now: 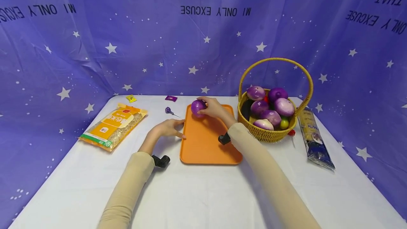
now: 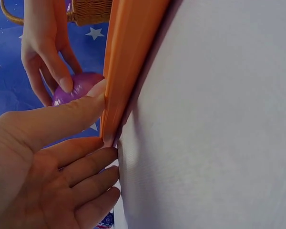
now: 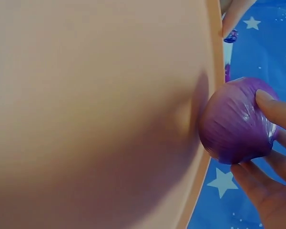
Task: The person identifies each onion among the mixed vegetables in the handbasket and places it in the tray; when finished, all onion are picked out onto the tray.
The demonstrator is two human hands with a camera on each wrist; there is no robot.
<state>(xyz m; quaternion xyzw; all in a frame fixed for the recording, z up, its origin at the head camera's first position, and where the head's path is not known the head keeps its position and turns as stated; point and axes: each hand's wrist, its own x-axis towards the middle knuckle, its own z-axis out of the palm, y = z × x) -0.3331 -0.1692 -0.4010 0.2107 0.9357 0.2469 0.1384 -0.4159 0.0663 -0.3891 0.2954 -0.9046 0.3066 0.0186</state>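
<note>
Over the far left corner of an orange tray (image 1: 203, 147), my right hand (image 1: 216, 109) grips a shiny purple onion (image 1: 198, 108). The right wrist view shows thumb and fingers around the onion (image 3: 236, 121), which overlaps the tray rim (image 3: 215, 52). My left hand (image 1: 165, 128) is at the tray's left edge, thumb and fingers spread and fairly straight. In the left wrist view its thumb (image 2: 71, 117) reaches the tray rim (image 2: 121, 71), while the other fingertips lie along the outer side of the edge, near the white cloth.
Right of the tray stands a handled wicker basket (image 1: 265, 136) holding several purple onions and other produce. A long dark-and-gold packet (image 1: 313, 137) lies beyond it. To the left are a noodle bag (image 1: 114, 126), a lollipop (image 1: 168, 110), a yellow candy (image 1: 131, 98) and a purple candy (image 1: 171, 98).
</note>
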